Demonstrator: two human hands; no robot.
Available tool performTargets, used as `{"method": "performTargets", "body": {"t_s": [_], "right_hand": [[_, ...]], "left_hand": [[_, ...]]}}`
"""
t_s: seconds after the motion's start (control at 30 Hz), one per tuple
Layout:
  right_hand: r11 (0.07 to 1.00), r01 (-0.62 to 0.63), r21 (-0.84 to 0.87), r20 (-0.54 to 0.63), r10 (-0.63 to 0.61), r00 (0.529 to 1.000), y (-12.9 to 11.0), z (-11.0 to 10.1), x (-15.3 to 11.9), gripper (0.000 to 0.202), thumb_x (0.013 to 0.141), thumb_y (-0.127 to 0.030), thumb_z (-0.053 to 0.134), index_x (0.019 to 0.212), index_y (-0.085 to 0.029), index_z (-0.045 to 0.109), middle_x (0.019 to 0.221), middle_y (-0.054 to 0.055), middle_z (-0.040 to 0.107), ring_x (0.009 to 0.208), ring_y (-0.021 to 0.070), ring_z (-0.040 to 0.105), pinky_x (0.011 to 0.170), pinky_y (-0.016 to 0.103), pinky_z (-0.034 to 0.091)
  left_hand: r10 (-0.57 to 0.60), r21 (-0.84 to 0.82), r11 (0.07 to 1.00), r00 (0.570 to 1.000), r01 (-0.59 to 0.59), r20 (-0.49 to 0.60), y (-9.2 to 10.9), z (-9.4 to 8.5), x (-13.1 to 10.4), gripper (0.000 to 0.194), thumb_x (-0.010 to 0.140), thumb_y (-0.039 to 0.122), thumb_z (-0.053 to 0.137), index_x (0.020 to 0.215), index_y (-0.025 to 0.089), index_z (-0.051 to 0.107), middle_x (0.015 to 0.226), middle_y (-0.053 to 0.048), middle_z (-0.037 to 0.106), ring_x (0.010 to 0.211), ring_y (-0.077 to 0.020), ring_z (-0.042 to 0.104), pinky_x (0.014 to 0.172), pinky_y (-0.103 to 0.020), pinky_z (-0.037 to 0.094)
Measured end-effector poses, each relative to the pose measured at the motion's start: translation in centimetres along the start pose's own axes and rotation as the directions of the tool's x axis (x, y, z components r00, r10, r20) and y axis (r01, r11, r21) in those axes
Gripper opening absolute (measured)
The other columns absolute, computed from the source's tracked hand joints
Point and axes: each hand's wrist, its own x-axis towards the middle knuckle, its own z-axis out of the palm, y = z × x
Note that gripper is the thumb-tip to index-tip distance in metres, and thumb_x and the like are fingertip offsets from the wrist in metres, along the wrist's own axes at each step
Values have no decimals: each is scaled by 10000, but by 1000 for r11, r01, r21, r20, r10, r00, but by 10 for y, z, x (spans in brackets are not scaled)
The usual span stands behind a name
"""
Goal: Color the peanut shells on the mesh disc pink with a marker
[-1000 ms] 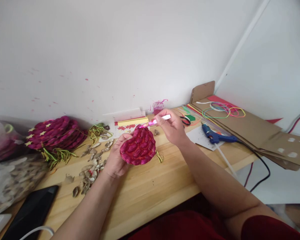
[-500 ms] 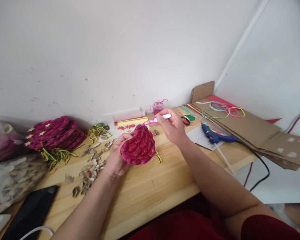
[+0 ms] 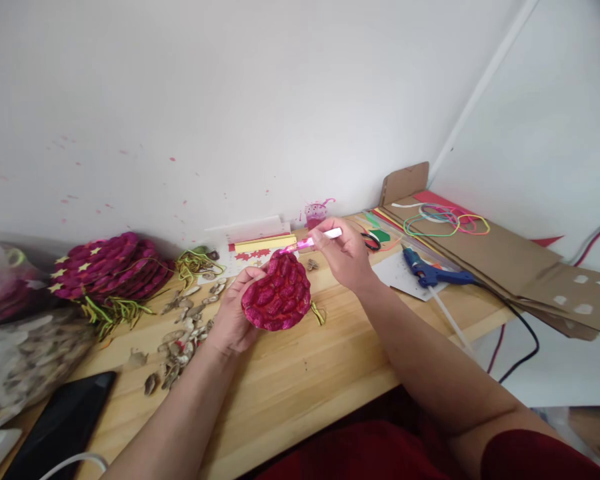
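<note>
My left hand (image 3: 239,310) grips a heart-shaped piece (image 3: 277,293) by its left side, raised over the wooden table. Magenta-painted shells cover its face, with redder gaps between them. Between the thumb and fingers of my right hand (image 3: 345,253) is a paintbrush (image 3: 325,238) with a white handle and pink-stained tip. That tip meets the heart's upper edge. A yellow-green cord (image 3: 320,313) shows at the heart's right side. Behind my right hand stands a clear cup with pink paint (image 3: 315,215), splashed on the wall too.
Loose shells (image 3: 180,343) lie left of my left hand. Farther left are stacked magenta shell pieces with stars (image 3: 115,267), a bag of shells (image 3: 45,360) and a black phone (image 3: 60,423). To the right sit a blue glue gun (image 3: 435,273), scissors (image 3: 371,241) and cardboard (image 3: 485,253).
The brush tip has shifted very slightly left and down along the heart's top edge. Both hands keep their holds, and everything else looks the same.
</note>
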Motion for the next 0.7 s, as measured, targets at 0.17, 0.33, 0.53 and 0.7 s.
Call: {"method": "performTargets", "body": {"t_s": [0.17,0.33,0.53,0.7], "right_hand": [[1000,-26,3,-17,26,1000,0,-1,1,352,914,-568,702,875,-228,621,712,-18,609,651,139,538,627,293,427],[1000,15,-16,8,-14,1000,2,-2,0,341,933,-561,687,885,-228,634,731,-15,608,661,138,536,623,290,420],[1000,-16,8,-14,16,1000,0,-1,0,380,904,-599,706,872,-230,617,709,-20,609,636,135,540,608,286,436],[1000,-10,3,-2,10,1000,3,-1,1,374,913,-598,699,892,-231,634,732,-12,620,663,139,542,607,280,429]], "left_hand": [[-29,-11,1000,1000,29,-3,1,-2,0,206,774,216,855,824,186,657,792,-29,734,627,-183,713,556,-278,612],[-51,-38,998,999,50,-10,1,-4,1,225,751,183,854,829,187,643,844,-24,745,678,-183,731,616,-298,636],[-78,-83,994,997,75,-25,2,-7,1,186,775,171,826,839,203,655,810,-6,736,653,-169,722,635,-296,644],[-75,-55,996,997,73,-21,2,-7,1,150,783,169,802,827,205,664,808,-18,738,688,-194,735,622,-302,638]]}}
